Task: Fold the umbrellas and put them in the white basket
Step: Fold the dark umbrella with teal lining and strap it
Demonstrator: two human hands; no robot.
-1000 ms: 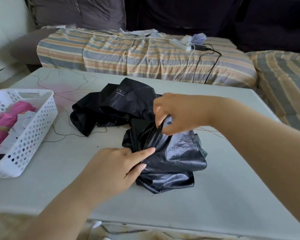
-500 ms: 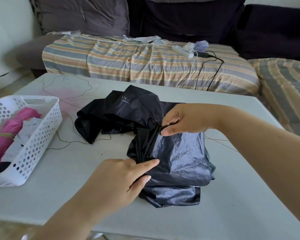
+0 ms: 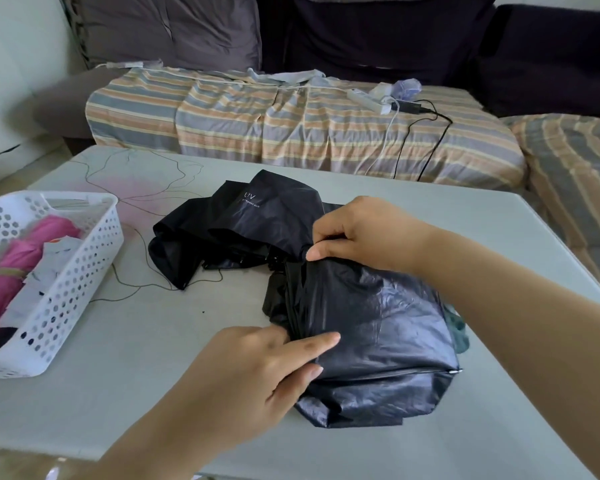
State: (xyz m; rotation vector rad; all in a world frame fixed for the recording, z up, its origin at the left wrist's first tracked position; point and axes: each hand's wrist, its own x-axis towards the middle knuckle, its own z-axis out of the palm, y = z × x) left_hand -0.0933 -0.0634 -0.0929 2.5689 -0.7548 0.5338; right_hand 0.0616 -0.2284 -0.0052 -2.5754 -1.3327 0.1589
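Single head-worn wide-angle view: looks forward and down, close over pale grey flat counter (image 3: 153,375); striped-cloth-covered sofa (image 3: 291,133) beyond far edge; no second view.

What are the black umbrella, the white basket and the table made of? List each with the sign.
Black umbrella: thin coated fabric, likely polyester; the underside is glossy and crinkled, the outer panels matte.
White basket: rigid moulded plastic, with regular punched holes.
Table: smooth, matte pale surface, perhaps plastic or laminate; the view cannot settle which.
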